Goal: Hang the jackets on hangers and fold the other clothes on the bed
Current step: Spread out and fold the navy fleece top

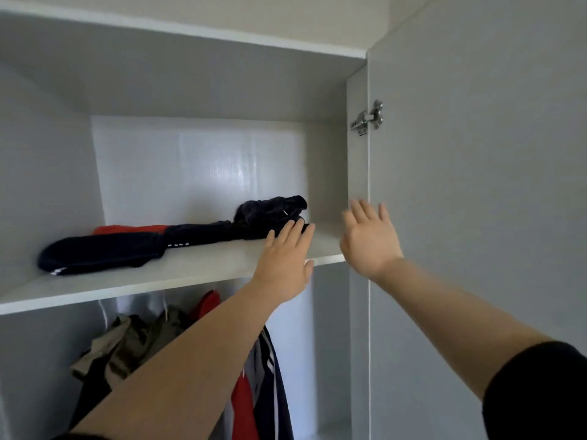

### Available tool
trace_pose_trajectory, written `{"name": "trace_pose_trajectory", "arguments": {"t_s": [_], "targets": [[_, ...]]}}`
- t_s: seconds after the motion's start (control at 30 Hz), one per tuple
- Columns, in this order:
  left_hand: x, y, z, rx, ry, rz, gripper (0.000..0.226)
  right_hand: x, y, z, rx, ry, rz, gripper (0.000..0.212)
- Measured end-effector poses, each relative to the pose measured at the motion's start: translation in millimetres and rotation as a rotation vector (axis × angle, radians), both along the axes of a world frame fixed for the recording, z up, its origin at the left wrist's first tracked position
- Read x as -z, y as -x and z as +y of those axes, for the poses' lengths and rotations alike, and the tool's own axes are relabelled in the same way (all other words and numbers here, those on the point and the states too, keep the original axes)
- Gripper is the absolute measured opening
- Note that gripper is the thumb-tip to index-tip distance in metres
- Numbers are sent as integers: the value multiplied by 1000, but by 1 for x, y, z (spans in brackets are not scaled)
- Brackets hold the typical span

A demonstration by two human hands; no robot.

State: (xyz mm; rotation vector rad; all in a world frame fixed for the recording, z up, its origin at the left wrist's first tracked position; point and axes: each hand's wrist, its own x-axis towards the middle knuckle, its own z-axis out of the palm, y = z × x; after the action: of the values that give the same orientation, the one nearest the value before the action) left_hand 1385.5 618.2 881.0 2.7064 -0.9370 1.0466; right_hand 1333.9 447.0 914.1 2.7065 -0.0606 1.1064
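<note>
My left hand [286, 258] and right hand [368, 239] are empty, fingers [293, 231] straight and apart. The left reaches the dark crumpled garment [270, 212] at the right end of the shelf [190, 274]. I fear a careless pull drags the navy clothes [104, 252] down too.

The wardrobe shelf [178, 274] and door [476, 185] look like smooth matt grey laminate. The back panel [203, 166] is glossy white. The hinge [368, 117] is shiny metal. The dark clothes [104, 250] are soft matt cloth.
</note>
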Motion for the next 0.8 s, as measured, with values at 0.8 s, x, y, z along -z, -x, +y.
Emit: {"name": "trace_pose_trajectory", "arguments": {"t_s": [0.8], "targets": [[36,487,-367,789,50,-79,63,67,594,-289,689,-81,9,53]]}}
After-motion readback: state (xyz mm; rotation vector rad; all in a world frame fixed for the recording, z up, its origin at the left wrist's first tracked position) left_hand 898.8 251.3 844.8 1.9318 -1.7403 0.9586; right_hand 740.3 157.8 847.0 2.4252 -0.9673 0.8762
